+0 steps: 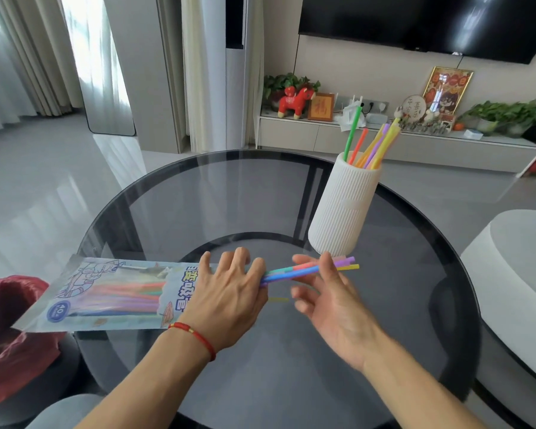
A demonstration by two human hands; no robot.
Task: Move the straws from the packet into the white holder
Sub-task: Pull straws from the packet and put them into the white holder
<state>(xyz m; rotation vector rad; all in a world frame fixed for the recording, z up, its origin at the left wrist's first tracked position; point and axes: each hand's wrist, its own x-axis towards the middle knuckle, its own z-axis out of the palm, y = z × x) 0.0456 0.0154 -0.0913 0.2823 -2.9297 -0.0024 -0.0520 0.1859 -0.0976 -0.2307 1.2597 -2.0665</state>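
My left hand [229,292] lies palm down over the mouth end of the packet [106,295], fingers spread a little and curled at the tips, pinning the packet against the glass table [198,193]. A red string bracelet [195,334] sits on that wrist. The packet lies flat with its long axis running left to right, its sealed end hanging past the table's left edge and its open end under my palm. Inside it, the remaining straws lie along the same axis.

A small bunch of straws [294,270] sticks out of the mouth from under my left fingers, pointing right and slightly away from me, nearly level. I see blue, pink, green, purple and yellow ones. My right hand [331,298] is around their far part, palm turned inward. The upper fingers and thumb close on the bunch in a pinch, while the lower fingers hang loose and apart; that hand is blurred, so the exact grip is hard to read. The straw tips reach just past my fingers.

Beyond them, just beside those tips, stands the white holder [344,205], ribbed and upright on the glass. Several straws already in the holder [375,144] stand up and lean right.
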